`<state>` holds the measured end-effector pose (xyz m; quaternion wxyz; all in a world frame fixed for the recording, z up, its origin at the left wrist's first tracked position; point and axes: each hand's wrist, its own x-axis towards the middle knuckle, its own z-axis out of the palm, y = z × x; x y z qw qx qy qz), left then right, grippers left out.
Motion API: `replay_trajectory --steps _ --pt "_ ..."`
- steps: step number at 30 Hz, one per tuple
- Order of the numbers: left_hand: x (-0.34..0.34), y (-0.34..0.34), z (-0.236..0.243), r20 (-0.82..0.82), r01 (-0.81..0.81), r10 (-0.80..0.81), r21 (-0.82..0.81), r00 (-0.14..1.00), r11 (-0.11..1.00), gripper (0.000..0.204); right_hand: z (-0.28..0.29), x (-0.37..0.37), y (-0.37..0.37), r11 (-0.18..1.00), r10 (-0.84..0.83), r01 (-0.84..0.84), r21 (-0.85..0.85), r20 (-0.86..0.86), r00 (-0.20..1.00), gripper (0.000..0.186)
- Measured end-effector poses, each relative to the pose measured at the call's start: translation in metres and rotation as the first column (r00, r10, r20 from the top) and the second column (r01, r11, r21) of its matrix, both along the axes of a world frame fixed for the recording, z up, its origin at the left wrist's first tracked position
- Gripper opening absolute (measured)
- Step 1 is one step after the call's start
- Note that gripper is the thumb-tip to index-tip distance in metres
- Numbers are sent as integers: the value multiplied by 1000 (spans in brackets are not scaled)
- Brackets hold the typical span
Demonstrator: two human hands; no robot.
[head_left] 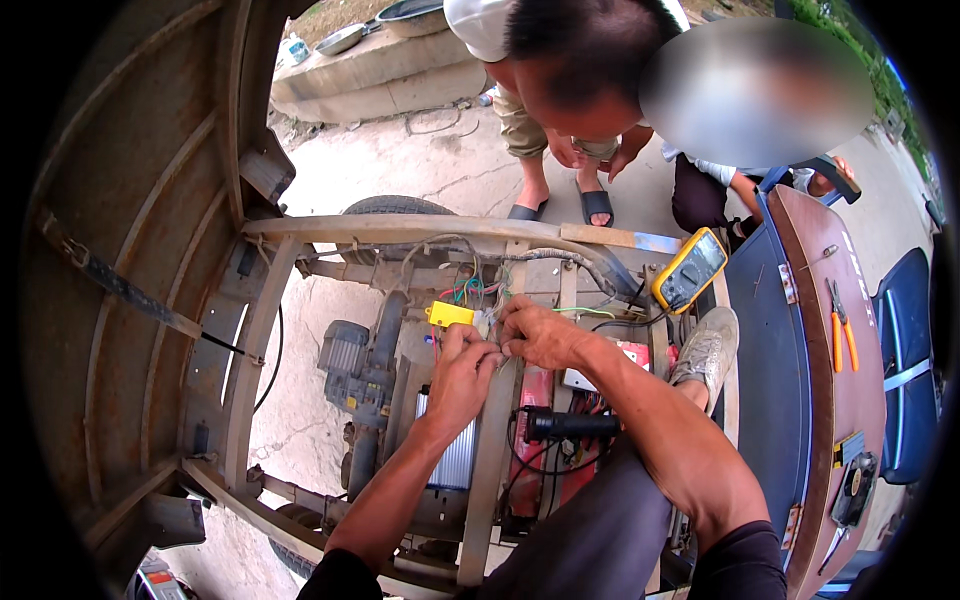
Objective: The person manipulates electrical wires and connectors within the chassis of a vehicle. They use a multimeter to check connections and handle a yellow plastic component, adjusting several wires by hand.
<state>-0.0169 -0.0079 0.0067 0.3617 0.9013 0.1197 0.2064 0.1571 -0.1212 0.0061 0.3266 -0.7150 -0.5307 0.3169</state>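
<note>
My left hand (464, 372) and my right hand (545, 333) meet over the metal frame of a vehicle, fingertips pinched close together. Thin wires (490, 318) run into the fingers of my right hand. Whatever my left fingers pinch is hidden behind them. Just beyond my left hand is a small yellow box (450, 314). A tangle of green, red and white wires (470, 288) spreads behind it. Below my left forearm a finned silver box (455, 455) shows in part. A black flashlight (570, 425) lies below my right forearm.
A yellow multimeter (690, 270) rests on the frame near my shoe (708, 358). Orange-handled pliers (843, 325) lie on the brown panel (825, 420) at right. A motor (350, 365) sits left within the frame (400, 229). Two people are across from me, one bending over (590, 60).
</note>
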Motion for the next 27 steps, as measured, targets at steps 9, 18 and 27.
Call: replay_trajectory --steps 9,18,27 --pt "10 8 1 -156 90 -111 -133 982 987 9 15 -7 -2 999 21 -14 -46 168 985 14" --pt "13 8 12 -307 115 -130 -64 943 991 18 8 -3 -2 998 45 -37 -58 147 988 18" --pt "6 12 -7 -145 52 -91 -253 985 966 20 1 -3 0 999 32 -32 14 -11 999 18"
